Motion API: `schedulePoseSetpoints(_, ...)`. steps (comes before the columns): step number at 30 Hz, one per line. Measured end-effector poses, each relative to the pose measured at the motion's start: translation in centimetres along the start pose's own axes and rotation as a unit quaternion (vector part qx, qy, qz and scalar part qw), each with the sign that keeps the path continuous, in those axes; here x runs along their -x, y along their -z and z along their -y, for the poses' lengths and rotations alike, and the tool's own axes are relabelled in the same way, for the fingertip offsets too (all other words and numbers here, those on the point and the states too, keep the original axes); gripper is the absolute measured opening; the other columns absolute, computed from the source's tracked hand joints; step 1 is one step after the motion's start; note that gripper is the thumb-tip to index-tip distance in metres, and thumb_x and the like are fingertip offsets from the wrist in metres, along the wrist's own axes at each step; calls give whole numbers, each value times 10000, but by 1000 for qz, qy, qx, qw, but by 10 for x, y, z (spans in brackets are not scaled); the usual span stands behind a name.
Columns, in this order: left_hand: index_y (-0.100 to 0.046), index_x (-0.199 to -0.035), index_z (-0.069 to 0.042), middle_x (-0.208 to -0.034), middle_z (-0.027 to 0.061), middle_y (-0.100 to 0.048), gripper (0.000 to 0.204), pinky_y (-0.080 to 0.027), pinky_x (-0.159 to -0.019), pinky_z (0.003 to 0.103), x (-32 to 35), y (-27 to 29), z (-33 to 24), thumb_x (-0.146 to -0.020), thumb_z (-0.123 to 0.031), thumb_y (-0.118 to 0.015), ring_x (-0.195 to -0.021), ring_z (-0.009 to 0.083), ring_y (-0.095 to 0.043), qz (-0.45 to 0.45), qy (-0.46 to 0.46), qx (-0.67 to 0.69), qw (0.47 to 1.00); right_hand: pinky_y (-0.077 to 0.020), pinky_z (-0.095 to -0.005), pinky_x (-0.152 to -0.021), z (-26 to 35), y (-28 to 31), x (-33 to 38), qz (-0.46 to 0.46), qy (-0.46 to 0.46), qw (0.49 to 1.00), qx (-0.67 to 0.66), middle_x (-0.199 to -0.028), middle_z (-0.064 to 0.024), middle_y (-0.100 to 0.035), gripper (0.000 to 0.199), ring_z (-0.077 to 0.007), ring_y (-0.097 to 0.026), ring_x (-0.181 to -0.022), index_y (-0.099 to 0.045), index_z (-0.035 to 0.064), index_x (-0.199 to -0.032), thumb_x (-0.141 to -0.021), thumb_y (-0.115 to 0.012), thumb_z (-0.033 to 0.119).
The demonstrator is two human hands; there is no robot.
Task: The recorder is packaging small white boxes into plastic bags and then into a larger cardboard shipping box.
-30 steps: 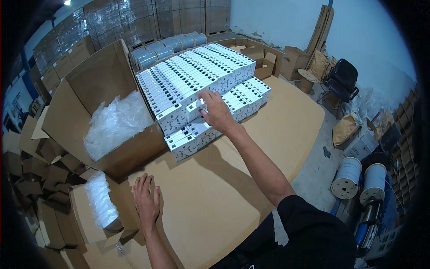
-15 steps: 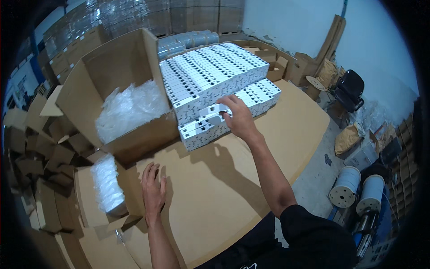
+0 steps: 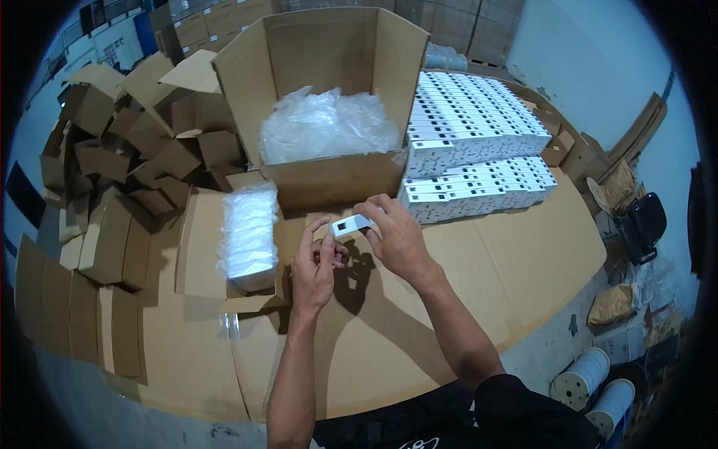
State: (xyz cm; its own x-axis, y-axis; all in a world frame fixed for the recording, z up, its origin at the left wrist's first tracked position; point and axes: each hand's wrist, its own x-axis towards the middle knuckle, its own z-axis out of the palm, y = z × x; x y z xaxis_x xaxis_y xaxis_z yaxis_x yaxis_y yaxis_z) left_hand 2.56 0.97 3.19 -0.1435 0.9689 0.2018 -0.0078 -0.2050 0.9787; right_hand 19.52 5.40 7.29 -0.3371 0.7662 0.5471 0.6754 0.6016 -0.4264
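Over the cardboard-topped table (image 3: 479, 299), I have my right hand (image 3: 402, 238) pinching a small white box (image 3: 348, 225) between its fingers, its left end beside my left hand (image 3: 313, 275) (whether those fingers grip it, I cannot tell).

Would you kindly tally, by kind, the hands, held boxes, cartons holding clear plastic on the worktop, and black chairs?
Hands: 2 (left hand, right hand)
Held boxes: 1 (white box)
Cartons holding clear plastic: 2 (large carton, small carton)
Black chair: 1
Total: 6
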Motion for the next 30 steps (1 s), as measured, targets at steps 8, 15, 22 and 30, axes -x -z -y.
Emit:
schedulePoseSetpoints(8, -603, -1207, -55, -827, 24, -633, 282, -516, -658, 254, -5, 3, 10, -1076, -290, -522, -725, 90, -611, -68, 30, 6, 997, -552, -400, -826, -1, -33, 21, -47, -18, 995, -89, -1172, -132, -582, 427, -309, -621, -991, -692, 127, -1154, -772, -734, -59)
schedulePoseSetpoints(15, -556, -1326, -64, -908, 56, -620, 309, -539, -776, 320, -19, 0, 43, -1028, -145, -558, -873, 151, -612, -45, -42, -51, 997, -539, -300, -902, -40, -66, 36, -20, -202, 843, -498, -1236, -103, -553, 371, -170, -587, -1171, -547, 7, -1242, -900, -668, -71)
schedulePoseSetpoints(22, -352, -1532, -92, -1187, 209, -681, 594, -537, -902, 401, -23, -1, 38, -986, -71, -585, -1049, 262, -680, -6, -30, -125, 992, -540, -293, -836, -64, -69, 36, -53, -224, 892, -389, -994, -77, -629, 219, -143, -653, -934, -535, -6, -1078, -912, -676, -23)
schedulePoseSetpoints(30, -602, -1254, 21, -1093, 209, -659, 302, -523, -892, 454, -22, 3, 45, -968, -71, -626, -1028, 366, -672, -26, -48, -282, 958, -538, -301, -857, -70, -64, 40, -8, -201, 932, -302, -997, -83, -657, 258, -150, -663, -972, -527, -3, -1069, -893, -715, -14)
